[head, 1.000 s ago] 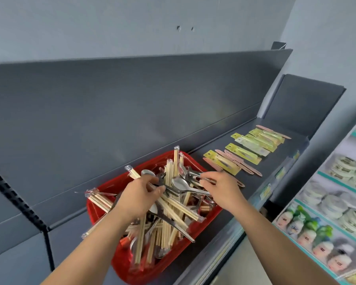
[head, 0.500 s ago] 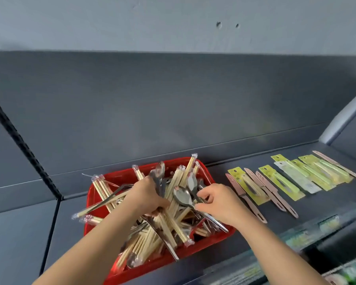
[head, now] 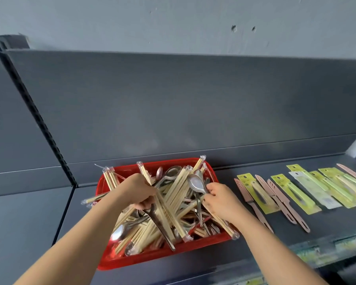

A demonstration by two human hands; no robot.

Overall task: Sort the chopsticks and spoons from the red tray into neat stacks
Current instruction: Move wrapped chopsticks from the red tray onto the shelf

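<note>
- Tray [head: 152,262]: it sits on the shelf [head: 33,227] in front of you, heaped to the rim with mixed cutlery. By the look of it, nearly the whole job lies ahead.
- Left hand [head: 139,193]: it is closed round a bundle of wrapped chopsticks [head: 174,194] and holds them up over the middle of the heap. A metal handle [head: 162,231] juts out below the fist, and you cannot tell whether you grip it too.
- More chopstick packs cross at every angle beneath, with their ends poking past the tray's back and left rims.
- Spoon [head: 195,183]: it is raised bowl-up over the right half of the tray — the one piece plainly singled out so far.
- Right hand [head: 220,199]: thumb and fingertips pinch the spoon's handle just below the bowl, and the other fingers are curled in.
- Other spoons lie buried among the packs, mostly hidden.
- Knives [head: 280,202]: pink ones and yellow-carded ones lie in a row on the shelf to the right, apart from the tray and not part of your sorting.
- No neat stack of chopsticks or spoons shows anywhere in view, so both piles have yet to be started.
</note>
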